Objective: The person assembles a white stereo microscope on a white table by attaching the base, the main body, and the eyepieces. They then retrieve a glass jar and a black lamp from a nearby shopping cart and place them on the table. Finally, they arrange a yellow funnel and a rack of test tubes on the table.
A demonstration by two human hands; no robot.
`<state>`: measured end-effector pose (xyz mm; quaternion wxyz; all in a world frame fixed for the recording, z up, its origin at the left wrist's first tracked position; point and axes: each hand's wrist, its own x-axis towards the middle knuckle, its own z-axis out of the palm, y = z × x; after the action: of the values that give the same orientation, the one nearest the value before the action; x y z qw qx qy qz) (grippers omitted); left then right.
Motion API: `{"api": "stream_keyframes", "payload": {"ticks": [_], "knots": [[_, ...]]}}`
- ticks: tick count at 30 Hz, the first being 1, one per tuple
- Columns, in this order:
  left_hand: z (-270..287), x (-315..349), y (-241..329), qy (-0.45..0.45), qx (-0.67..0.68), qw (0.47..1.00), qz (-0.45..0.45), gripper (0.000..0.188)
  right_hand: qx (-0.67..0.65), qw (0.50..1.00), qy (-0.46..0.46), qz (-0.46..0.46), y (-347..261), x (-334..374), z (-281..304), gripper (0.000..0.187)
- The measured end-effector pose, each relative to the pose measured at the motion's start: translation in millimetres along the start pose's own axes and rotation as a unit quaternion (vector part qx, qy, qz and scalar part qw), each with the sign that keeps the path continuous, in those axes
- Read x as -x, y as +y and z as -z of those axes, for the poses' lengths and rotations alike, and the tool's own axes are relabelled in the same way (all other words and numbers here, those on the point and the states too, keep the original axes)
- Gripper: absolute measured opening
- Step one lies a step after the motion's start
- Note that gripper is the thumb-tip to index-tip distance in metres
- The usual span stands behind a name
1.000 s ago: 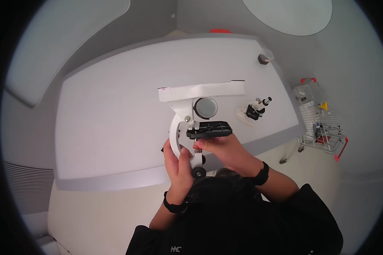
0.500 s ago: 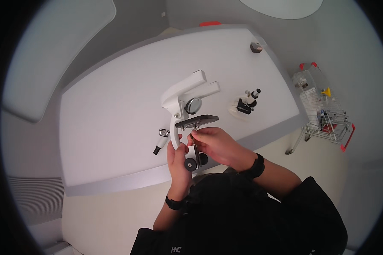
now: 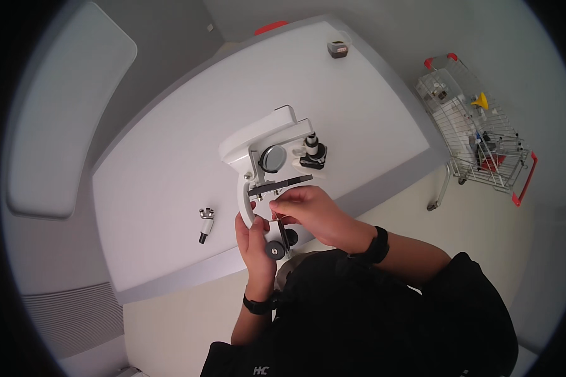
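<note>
A white microscope frame (image 3: 243,195) is held tilted over the near table edge, its forked base (image 3: 258,133) pointing away from me. It carries a round mirror (image 3: 273,159), a black stage (image 3: 280,185) and black focus knobs (image 3: 275,251). My left hand (image 3: 258,251) is closed around the frame near the knobs. With fingers pinched together, my right hand (image 3: 317,215) works between the stage and the knobs; what is in its fingertips is too small to make out. A white tube with a nosepiece and black eyepiece (image 3: 206,225) lies on the table to the left.
Beyond the stage, a black and white microscope part (image 3: 312,152) rests on the white table (image 3: 170,157). A small dark box (image 3: 338,49) sits at the far edge. To the right on the floor stands a wire cart (image 3: 478,125) with red handles, holding various items.
My view has shifted, so the table and cart appear turned. The microscope frame now overlaps the part behind it. The right fingers stay beneath the stage, slightly lower and closer to the knobs.
</note>
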<state>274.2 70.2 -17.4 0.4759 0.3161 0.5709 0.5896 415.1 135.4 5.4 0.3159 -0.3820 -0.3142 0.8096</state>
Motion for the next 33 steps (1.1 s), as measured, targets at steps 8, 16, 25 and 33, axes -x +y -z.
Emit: {"api": "stream_keyframes", "payload": {"ticks": [8,16,25,33], "knots": [[-50,13,-14,0.010,-0.008,1.000,-0.017,0.036,0.092,0.995,-0.006,0.040,-19,18,47,0.026],[-67,25,-15,0.035,0.001,0.999,-0.016,0.035,0.134,0.989,-0.035,0.060,-23,24,60,0.022],[-57,28,-13,0.048,0.009,0.998,-0.039,0.035,0.014,0.994,-0.112,0.001,-14,16,50,0.019],[-17,22,-5,0.048,-0.017,0.996,-0.071,0.036,0.019,0.997,-0.067,-0.028,-3,4,10,0.021]]}}
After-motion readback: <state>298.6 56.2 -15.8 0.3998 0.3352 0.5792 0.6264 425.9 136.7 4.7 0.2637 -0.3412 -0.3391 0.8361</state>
